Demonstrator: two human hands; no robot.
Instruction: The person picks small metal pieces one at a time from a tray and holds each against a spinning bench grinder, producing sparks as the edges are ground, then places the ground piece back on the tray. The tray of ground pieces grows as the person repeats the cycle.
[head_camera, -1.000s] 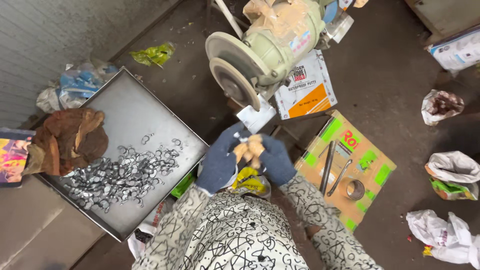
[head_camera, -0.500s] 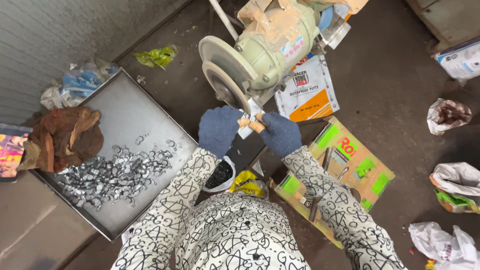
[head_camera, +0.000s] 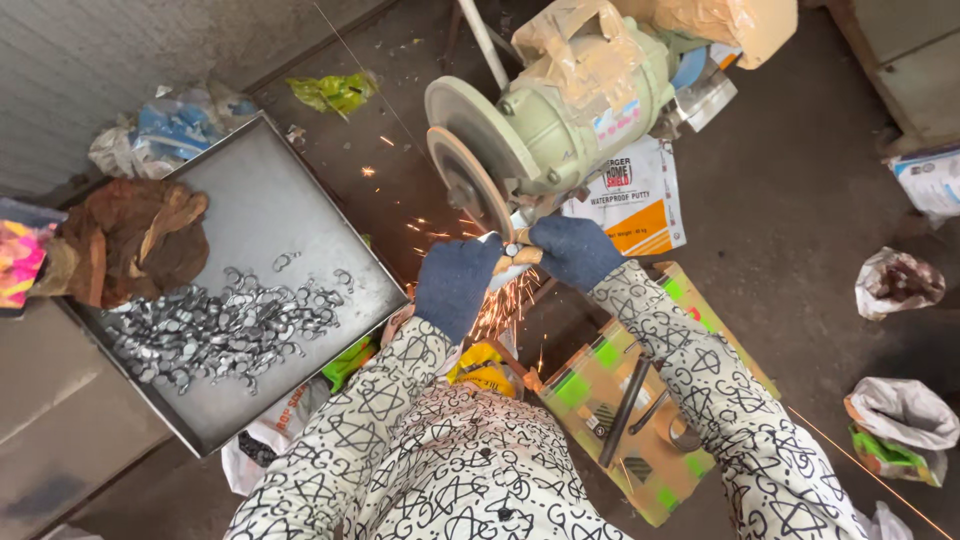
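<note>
Nearest, a flattened brown cardboard box with green patches (head_camera: 640, 420) lies right of the pale green bench grinder (head_camera: 560, 120). The left hand (head_camera: 455, 285) and right hand (head_camera: 573, 250), both blue-gloved, pinch a small metal piece (head_camera: 512, 250) closed-fingered against the grinder's disc; its long axis cannot be told. A white-and-orange printed bag (head_camera: 635, 200) lies beyond.

small metal piece (head_camera: 513, 249) against grinding wheel (head_camera: 468, 185)
</note>
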